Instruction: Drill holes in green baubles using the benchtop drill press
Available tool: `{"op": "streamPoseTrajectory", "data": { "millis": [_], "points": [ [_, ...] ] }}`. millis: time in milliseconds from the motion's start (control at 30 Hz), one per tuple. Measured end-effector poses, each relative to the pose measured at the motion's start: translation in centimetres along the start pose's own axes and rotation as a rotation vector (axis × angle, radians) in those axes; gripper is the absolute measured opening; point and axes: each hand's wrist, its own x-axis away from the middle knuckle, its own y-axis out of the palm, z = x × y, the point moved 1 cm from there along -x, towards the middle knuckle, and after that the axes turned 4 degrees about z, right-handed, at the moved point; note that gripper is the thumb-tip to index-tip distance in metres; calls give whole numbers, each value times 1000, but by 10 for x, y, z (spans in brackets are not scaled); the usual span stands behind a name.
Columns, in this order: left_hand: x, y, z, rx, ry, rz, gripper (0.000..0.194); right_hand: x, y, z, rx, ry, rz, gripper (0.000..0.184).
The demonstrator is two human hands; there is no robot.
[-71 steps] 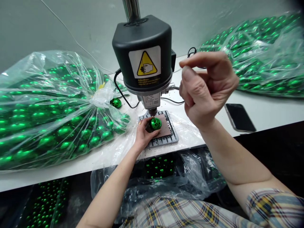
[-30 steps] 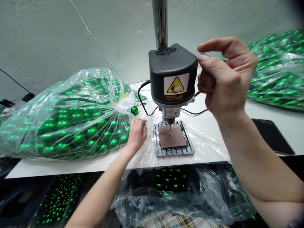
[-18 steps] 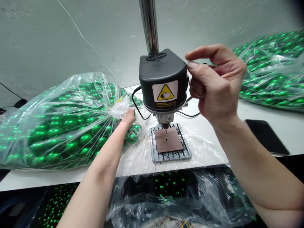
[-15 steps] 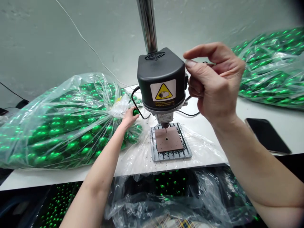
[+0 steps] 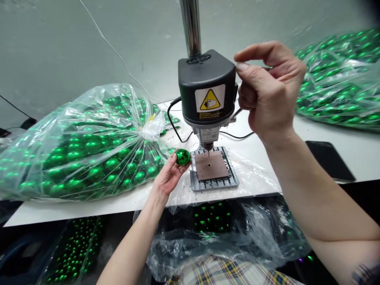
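Observation:
My left hand (image 5: 170, 173) holds a shiny green ball (image 5: 183, 157) between thumb and fingers, just left of the drill press's base plate (image 5: 198, 186). My right hand (image 5: 268, 89) is raised beside the black motor housing (image 5: 204, 75) of the small drill press. Its fingers are curled, with thumb and forefinger close together near the housing's upper right edge; what they grip, if anything, is hidden. The thin drill bit (image 5: 208, 154) points down above a brown square pad (image 5: 211, 168) with a small hole in it. Dark shavings are scattered around the pad.
A large clear bag of green balls (image 5: 89, 146) lies on the left of the white table (image 5: 89, 209). Another such bag (image 5: 338, 87) is at the right, behind a black phone (image 5: 329, 160). A plastic-lined container of green balls (image 5: 212, 217) sits below the table's front edge.
My left hand has moved from behind the tied neck of the left bag toward the drill press, bringing the green ball into fuller view. My right hand stays beside the motor housing.

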Motion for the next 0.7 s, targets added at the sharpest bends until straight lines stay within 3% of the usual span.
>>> {"op": "streamPoseTrajectory", "data": {
  "millis": [100, 267, 467, 700],
  "points": [
    [-4, 8, -19, -72, 29, 6, 43, 1, 0, -3, 36, 9, -30, 7],
    [-8, 23, -40, -272, 181, 27, 63, 3, -1, -5, 65, 42, -64, 8],
    [-11, 29, -51, -432, 275, 16, 59, 3, 0, -5, 42, 39, -79, 7],
    [-18, 37, -59, -416, 281, -21, 61, 4, -1, -10, 110, 76, -56, 6]
  ]
}}
